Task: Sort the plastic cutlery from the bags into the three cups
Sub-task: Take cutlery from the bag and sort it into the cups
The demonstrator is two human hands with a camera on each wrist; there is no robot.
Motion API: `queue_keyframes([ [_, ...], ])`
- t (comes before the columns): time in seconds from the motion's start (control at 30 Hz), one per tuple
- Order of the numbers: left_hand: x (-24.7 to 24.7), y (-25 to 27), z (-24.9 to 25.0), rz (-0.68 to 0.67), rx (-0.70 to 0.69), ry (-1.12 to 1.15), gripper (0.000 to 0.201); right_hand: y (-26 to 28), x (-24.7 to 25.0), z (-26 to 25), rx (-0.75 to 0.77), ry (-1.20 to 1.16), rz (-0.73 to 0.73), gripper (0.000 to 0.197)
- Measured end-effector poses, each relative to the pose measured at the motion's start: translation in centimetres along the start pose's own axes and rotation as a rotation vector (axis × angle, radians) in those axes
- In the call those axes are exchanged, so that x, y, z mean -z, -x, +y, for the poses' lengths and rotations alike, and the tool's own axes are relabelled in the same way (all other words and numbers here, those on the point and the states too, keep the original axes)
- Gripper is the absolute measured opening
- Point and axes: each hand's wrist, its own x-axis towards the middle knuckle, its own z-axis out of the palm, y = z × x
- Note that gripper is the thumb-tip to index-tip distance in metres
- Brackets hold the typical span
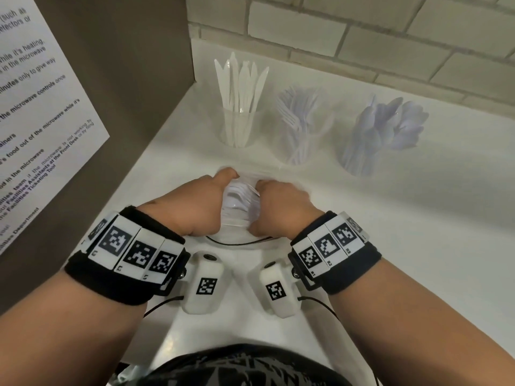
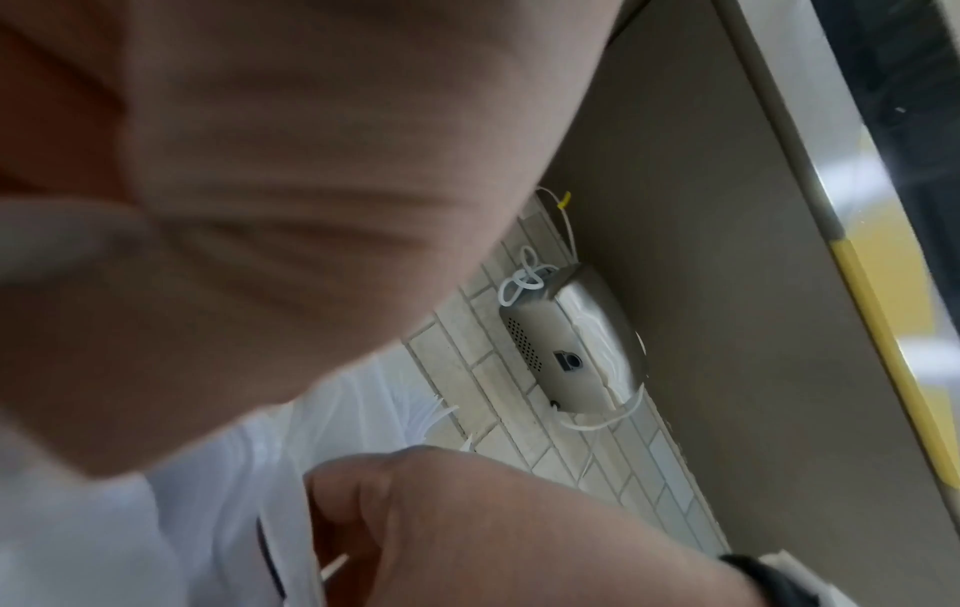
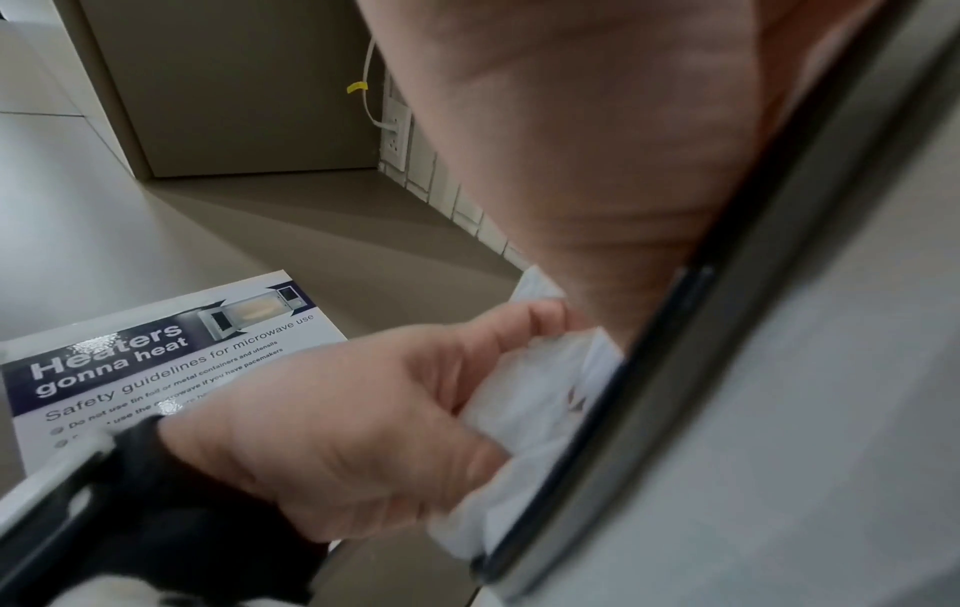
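Observation:
Both hands hold a clear plastic bag of white cutlery (image 1: 240, 203) low over the white counter (image 1: 418, 224). My left hand (image 1: 220, 188) grips its left side and my right hand (image 1: 274, 199) grips its right side, fingers curled into the film. In the right wrist view the left hand (image 3: 364, 410) pinches the bag (image 3: 535, 394). In the left wrist view the bag (image 2: 233, 472) lies between my palm and the right hand (image 2: 467, 513). Behind stand three clear cups: knives (image 1: 239, 126), forks (image 1: 303, 135), spoons (image 1: 370, 140).
A brown side panel (image 1: 133, 79) with a microwave safety notice (image 1: 41, 107) closes off the left. A tiled wall (image 1: 362, 37) runs along the back. A metal box with white cable (image 2: 571, 349) hangs on the tiles. A wall socket (image 3: 395, 127) sits in the corner.

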Motion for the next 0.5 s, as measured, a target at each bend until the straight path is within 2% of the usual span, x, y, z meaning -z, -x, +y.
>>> queue_keyframes([
  [0.17,0.0,-0.3,0.5,0.129,-0.039,0.359,0.052,0.4,0.0,0.1,0.025,-0.059,0.05,0.064],
  [0.27,-0.4,-0.6,0.3,0.177,-0.085,0.441,0.048,0.4,-0.2,0.4,0.045,-0.088,0.078,0.068],
  [0.4,-0.4,-0.9,-0.4,0.224,-0.11,0.5,0.055,0.2,0.0,0.6,0.015,-0.07,0.136,0.039],
  [0.5,-0.3,-1.2,-1.1,0.259,-0.041,0.486,0.061,0.2,-0.4,0.7,0.056,-0.043,0.119,0.029],
])
